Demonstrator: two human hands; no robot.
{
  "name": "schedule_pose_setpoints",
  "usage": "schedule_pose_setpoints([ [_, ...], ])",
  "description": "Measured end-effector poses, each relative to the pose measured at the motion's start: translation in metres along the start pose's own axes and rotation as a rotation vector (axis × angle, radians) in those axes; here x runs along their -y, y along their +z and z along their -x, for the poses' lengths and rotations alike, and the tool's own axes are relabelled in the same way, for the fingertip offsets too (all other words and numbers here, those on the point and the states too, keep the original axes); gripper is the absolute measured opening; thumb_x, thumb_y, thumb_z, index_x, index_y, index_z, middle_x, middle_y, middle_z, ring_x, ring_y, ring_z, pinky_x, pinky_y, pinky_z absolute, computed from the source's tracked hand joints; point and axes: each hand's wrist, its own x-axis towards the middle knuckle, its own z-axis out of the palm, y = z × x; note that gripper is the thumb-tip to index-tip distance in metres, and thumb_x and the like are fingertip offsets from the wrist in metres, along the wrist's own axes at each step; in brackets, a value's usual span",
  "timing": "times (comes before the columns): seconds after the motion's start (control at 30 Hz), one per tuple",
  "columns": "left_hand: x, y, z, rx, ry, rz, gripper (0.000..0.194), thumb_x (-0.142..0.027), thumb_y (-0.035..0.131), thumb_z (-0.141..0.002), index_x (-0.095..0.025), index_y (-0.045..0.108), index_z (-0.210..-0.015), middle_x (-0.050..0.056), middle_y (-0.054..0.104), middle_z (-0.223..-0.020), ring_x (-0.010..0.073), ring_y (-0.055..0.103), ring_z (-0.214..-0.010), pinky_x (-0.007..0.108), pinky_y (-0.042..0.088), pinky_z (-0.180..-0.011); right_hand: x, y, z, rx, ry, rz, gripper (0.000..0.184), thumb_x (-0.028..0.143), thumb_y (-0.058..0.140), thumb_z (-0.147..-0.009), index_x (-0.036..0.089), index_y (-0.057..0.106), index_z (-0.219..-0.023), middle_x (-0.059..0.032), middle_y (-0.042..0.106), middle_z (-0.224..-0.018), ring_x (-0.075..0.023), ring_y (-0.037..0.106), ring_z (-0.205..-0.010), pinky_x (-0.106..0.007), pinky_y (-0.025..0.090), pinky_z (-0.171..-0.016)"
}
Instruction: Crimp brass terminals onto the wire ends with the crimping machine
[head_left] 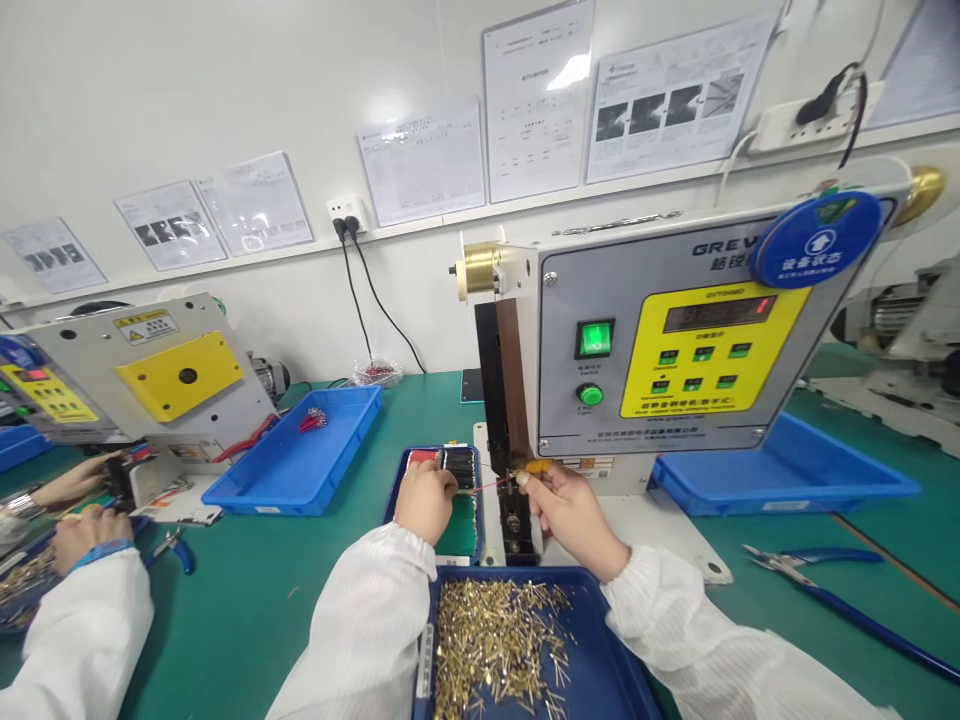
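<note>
A pressing machine [645, 350] with a grey front and a yellow panel stands before me. My left hand [426, 497] is closed above a wire tray, in a pinch on a thin red wire [487, 486] that runs to the machine's narrow black press head [514, 520]. My right hand [566, 508] is pinched at the same spot, with yellow on its index finger that looks like a finger cot; what its fingertips hold is too small to tell. Under my wrists, a dark blue tray [600, 640] holds many small gold-coloured metal terminals [491, 640].
The wire tray [391, 500] has red, black and green sections. Blue bins stand left [300, 495] and right [787, 495]. Blue-handled pliers [817, 590] lie at right. At far left, a co-worker's hands [94, 530] are at a similar machine [172, 380].
</note>
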Motion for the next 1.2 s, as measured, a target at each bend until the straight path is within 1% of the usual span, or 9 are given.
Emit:
schedule_pose_setpoints([
  [0.07, 0.004, 0.004, 0.002, 0.097, -0.005, -0.016, 0.022, -0.009, 0.057, -0.075, -0.020, 0.066, -0.057, 0.006, 0.056, -0.064, 0.0188, 0.052, -0.066, 0.031, 0.038, -0.062, 0.000, 0.000, 0.000, -0.003, -0.005, 0.005, 0.032, 0.051, 0.059, -0.075, 0.021, 0.049, -0.066, 0.0066, 0.047, -0.045, -0.0088, 0.038, -0.032, -0.022, 0.029, -0.033],
  [0.13, 0.005, 0.007, 0.004, 0.145, -0.006, -0.025, 0.022, -0.008, 0.057, -0.073, -0.020, 0.064, -0.056, 0.005, 0.057, -0.064, 0.0189, 0.052, -0.067, 0.030, 0.038, -0.063, 0.000, 0.000, 0.000, -0.007, -0.021, 0.016, 0.033, 0.051, 0.059, -0.075, 0.021, 0.049, -0.066, 0.0063, 0.048, -0.045, -0.0091, 0.039, -0.032, -0.022, 0.029, -0.033],
  [0.3, 0.003, 0.016, 0.007, 0.132, -0.017, -0.039, 0.019, -0.009, 0.054, -0.077, -0.019, 0.062, -0.062, 0.006, 0.057, -0.066, 0.0194, 0.053, -0.070, 0.029, 0.037, -0.062, -0.001, -0.001, 0.001, -0.002, -0.036, 0.036, 0.034, 0.053, 0.059, -0.075, 0.021, 0.049, -0.067, 0.0056, 0.048, -0.046, -0.0096, 0.039, -0.033, -0.023, 0.030, -0.033],
  [0.43, 0.004, 0.017, 0.007, 0.111, -0.016, -0.043, 0.020, -0.007, 0.052, -0.078, -0.018, 0.059, -0.062, 0.006, 0.055, -0.066, 0.0197, 0.052, -0.069, 0.029, 0.037, -0.062, 0.001, -0.001, 0.001, -0.001, -0.015, 0.017, 0.035, 0.054, 0.059, -0.075, 0.022, 0.048, -0.067, 0.0056, 0.048, -0.046, -0.0095, 0.039, -0.034, -0.023, 0.031, -0.033],
  [0.57, -0.003, 0.009, 0.003, 0.033, 0.005, -0.021, 0.022, -0.006, 0.048, -0.081, -0.018, 0.057, -0.065, 0.006, 0.056, -0.070, 0.0196, 0.051, -0.070, 0.030, 0.038, -0.064, 0.002, 0.001, 0.002, -0.020, -0.004, -0.035, 0.032, 0.051, 0.058, -0.075, 0.021, 0.048, -0.068, 0.0054, 0.050, -0.047, -0.0090, 0.039, -0.033, -0.022, 0.030, -0.032],
  [0.73, -0.022, -0.006, 0.002, -0.132, 0.175, 0.134, 0.016, -0.009, 0.043, -0.087, -0.018, 0.055, -0.081, 0.005, 0.058, -0.082, 0.0194, 0.051, -0.081, 0.032, 0.042, -0.073, 0.003, 0.001, 0.002, -0.040, -0.012, -0.048, 0.031, 0.050, 0.056, -0.077, 0.021, 0.049, -0.070, 0.0050, 0.051, -0.048, -0.0088, 0.040, -0.032, -0.021, 0.029, -0.030],
  [0.87, -0.035, -0.009, 0.006, -0.228, 0.272, 0.217, 0.018, -0.009, 0.041, -0.089, -0.019, 0.056, -0.091, 0.006, 0.059, -0.090, 0.0195, 0.051, -0.088, 0.033, 0.042, -0.078, 0.004, -0.001, 0.001, 0.007, -0.016, -0.036, 0.031, 0.049, 0.057, -0.076, 0.021, 0.049, -0.069, 0.0055, 0.049, -0.046, -0.0088, 0.040, -0.032, -0.020, 0.029, -0.031],
  [1.03, -0.039, -0.010, 0.008, -0.275, 0.325, 0.222, 0.022, -0.005, 0.043, -0.087, -0.019, 0.058, -0.096, 0.006, 0.060, -0.092, 0.0192, 0.051, -0.088, 0.032, 0.042, -0.076, 0.000, -0.002, -0.001, 0.035, -0.066, 0.021, 0.030, 0.049, 0.056, -0.077, 0.020, 0.051, -0.070, 0.0060, 0.047, -0.045, -0.0094, 0.040, -0.033, -0.022, 0.030, -0.032],
  [1.2, -0.039, -0.011, 0.008, -0.277, 0.316, 0.226, 0.022, -0.005, 0.043, -0.087, -0.019, 0.058, -0.094, 0.005, 0.059, -0.090, 0.0186, 0.049, -0.085, 0.032, 0.041, -0.074, -0.006, -0.002, -0.003, 0.024, -0.064, 0.040, 0.032, 0.051, 0.055, -0.077, 0.020, 0.051, -0.070, 0.0061, 0.047, -0.047, -0.0088, 0.040, -0.033, -0.022, 0.030, -0.033],
])
